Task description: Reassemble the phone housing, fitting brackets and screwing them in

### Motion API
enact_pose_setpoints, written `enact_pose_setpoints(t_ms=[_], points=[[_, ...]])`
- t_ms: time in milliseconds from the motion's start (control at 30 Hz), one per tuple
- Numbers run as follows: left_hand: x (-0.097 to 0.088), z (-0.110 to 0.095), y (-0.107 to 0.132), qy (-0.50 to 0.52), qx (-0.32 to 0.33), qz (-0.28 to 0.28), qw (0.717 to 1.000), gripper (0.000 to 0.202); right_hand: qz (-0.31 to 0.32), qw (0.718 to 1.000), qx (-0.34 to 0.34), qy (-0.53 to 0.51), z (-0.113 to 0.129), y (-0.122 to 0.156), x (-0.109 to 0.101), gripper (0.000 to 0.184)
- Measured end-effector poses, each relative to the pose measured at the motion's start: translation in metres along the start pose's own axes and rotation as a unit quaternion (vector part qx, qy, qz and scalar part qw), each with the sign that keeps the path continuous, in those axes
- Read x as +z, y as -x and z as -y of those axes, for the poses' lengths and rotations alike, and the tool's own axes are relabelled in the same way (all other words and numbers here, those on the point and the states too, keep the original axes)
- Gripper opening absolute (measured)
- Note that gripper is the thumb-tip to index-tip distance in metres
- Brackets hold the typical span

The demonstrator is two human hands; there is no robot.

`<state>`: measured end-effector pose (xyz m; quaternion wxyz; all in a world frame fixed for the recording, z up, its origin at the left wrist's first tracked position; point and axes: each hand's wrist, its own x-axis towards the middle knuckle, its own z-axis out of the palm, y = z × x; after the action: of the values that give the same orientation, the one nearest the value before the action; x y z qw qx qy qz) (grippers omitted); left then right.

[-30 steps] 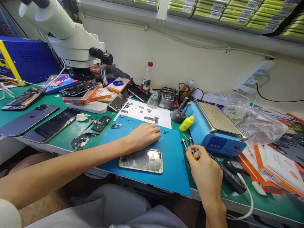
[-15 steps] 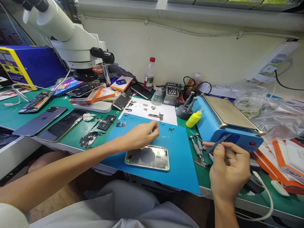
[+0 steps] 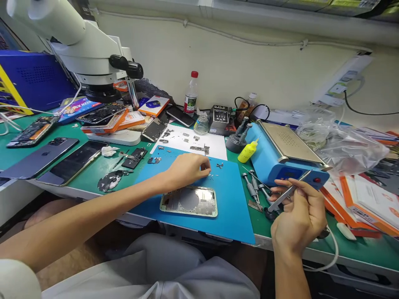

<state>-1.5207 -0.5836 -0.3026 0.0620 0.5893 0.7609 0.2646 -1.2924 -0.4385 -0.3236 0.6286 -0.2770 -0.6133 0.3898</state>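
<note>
My left hand (image 3: 187, 168) rests on the blue mat (image 3: 230, 207) with its fingertips pinched together near several tiny screws (image 3: 215, 172); what they hold is too small to name. Just below it lies an empty pale green phone housing (image 3: 188, 202), face up. My right hand (image 3: 299, 216) hovers over the green bench at the mat's right edge, gripping metal tweezers (image 3: 288, 192) that point up to the right. Screwdrivers (image 3: 251, 189) lie on the bench left of that hand.
A blue heating plate machine (image 3: 280, 160) and yellow squeeze bottle (image 3: 247, 151) stand behind my right hand. A white paper sheet (image 3: 190, 145) with small parts lies behind the mat. A microscope (image 3: 90, 54), phones (image 3: 40, 155) and orange boxes (image 3: 364, 203) crowd the bench sides.
My right hand picked the tweezers up off the bench and raised them, turning them in its fingers. My left hand stayed by the screws, its fingers closing into a pinch.
</note>
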Motion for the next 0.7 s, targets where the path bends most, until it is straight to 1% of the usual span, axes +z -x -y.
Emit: enact_pose_setpoints(t_ms=[133,233,367,500,567,700], points=[[-0.004,0.000,0.001,0.009,0.002,0.010,1.000,0.019,0.020,1.000,0.016,-0.002,0.004,0.001,0.002,0.024],[-0.007,0.003,0.005,-0.009,0.017,0.022,1.000,0.024,0.034,0.999,0.023,-0.005,0.003,0.000,0.003,0.026],[-0.007,0.008,0.010,-0.073,0.067,0.029,0.995,0.012,0.045,0.998,0.036,-0.010,0.001,-0.001,0.002,0.024],[-0.002,0.009,0.011,-0.144,0.111,0.029,0.983,0.013,0.046,0.998,0.039,-0.011,0.002,0.000,0.001,0.024],[0.000,0.007,0.010,-0.176,0.142,0.034,0.974,0.017,0.044,0.998,0.038,-0.010,0.003,0.000,0.002,0.023],[0.001,0.000,0.007,-0.220,0.204,0.045,0.953,0.017,0.037,0.999,0.028,-0.004,0.005,0.001,0.005,0.022]])
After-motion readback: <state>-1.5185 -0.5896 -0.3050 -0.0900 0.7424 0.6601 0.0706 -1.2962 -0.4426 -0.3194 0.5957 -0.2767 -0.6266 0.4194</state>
